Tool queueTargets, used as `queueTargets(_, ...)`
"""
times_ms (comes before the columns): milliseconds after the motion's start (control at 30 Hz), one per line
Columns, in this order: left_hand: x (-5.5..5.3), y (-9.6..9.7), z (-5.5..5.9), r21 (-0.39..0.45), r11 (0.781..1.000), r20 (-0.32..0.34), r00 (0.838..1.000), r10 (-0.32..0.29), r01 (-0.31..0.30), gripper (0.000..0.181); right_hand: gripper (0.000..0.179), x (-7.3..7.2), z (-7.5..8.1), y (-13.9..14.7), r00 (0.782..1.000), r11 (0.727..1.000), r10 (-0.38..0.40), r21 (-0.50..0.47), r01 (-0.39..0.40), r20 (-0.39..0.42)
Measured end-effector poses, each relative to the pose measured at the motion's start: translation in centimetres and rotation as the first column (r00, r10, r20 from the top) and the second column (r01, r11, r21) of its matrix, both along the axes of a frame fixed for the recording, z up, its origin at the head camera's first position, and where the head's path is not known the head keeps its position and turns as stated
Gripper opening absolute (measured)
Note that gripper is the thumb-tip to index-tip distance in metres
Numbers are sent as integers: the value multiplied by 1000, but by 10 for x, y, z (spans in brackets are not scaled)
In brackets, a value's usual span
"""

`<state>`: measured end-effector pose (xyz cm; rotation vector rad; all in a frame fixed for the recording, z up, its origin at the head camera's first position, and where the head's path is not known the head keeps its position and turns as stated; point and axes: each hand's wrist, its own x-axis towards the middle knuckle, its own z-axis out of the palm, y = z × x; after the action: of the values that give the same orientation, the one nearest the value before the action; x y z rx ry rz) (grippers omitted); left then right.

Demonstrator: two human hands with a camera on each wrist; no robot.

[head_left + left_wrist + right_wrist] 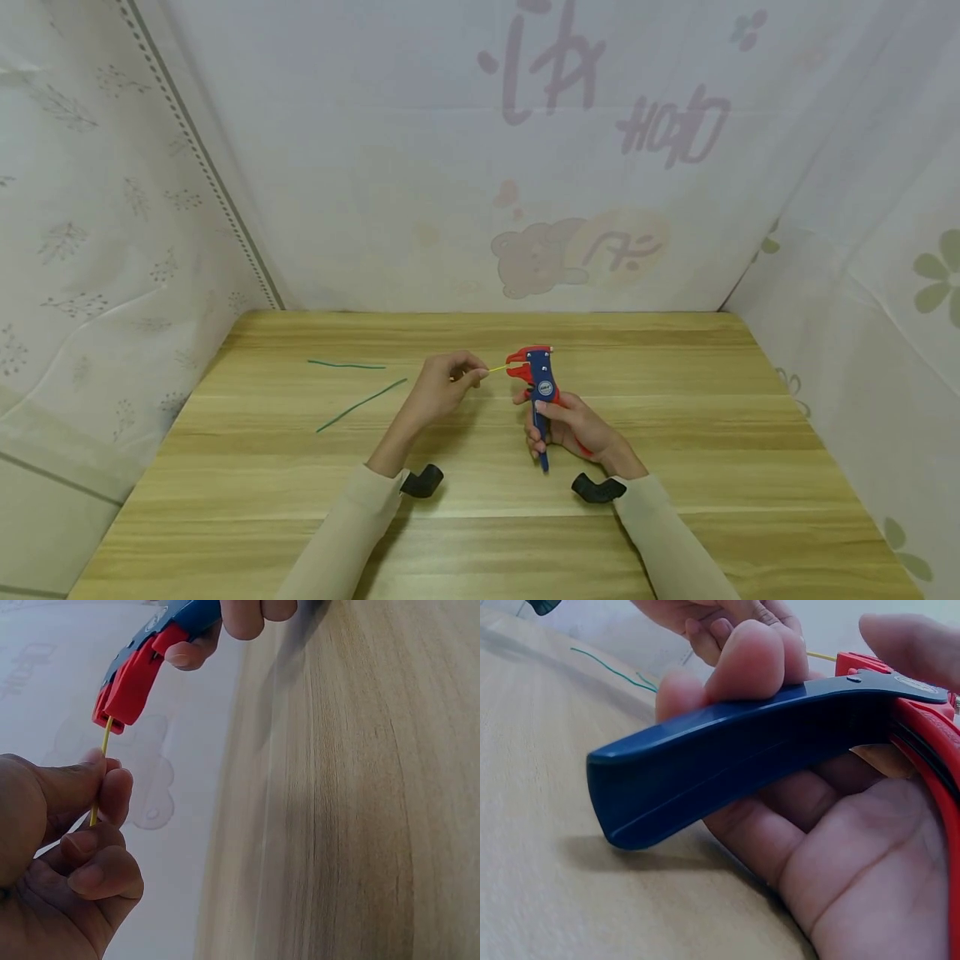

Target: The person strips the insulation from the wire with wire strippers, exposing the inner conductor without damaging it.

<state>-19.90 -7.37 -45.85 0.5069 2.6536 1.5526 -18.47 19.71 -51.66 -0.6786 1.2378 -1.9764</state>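
Observation:
Between thumb and fingertips my left hand [442, 387] pinches a thin yellow wire [106, 739]. The wire's far end reaches into the red jaws of a blue and red wire stripper [542, 375]. My right hand [576, 423] grips the tool by its handles, fingers curled round the blue one [727, 750] and the red one against the palm side. The stripper stands upright with its jaws pointing left, toward the left hand. Inside the jaws the wire's tip is hidden.
Two green wires [346, 364] [362, 405] lie on the wooden table [480, 533] left of the left hand. Black wrist pieces [424, 482] [597, 488] sit at both cuffs. Printed cloth [420, 167] hangs behind the table and along its sides.

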Motion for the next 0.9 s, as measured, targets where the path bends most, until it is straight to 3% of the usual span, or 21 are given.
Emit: queueTargets(900,3,3,3,-7,1000,-22,1000,-17,17,13,35,2,1,-4,998,998,-37,41,40,-55)
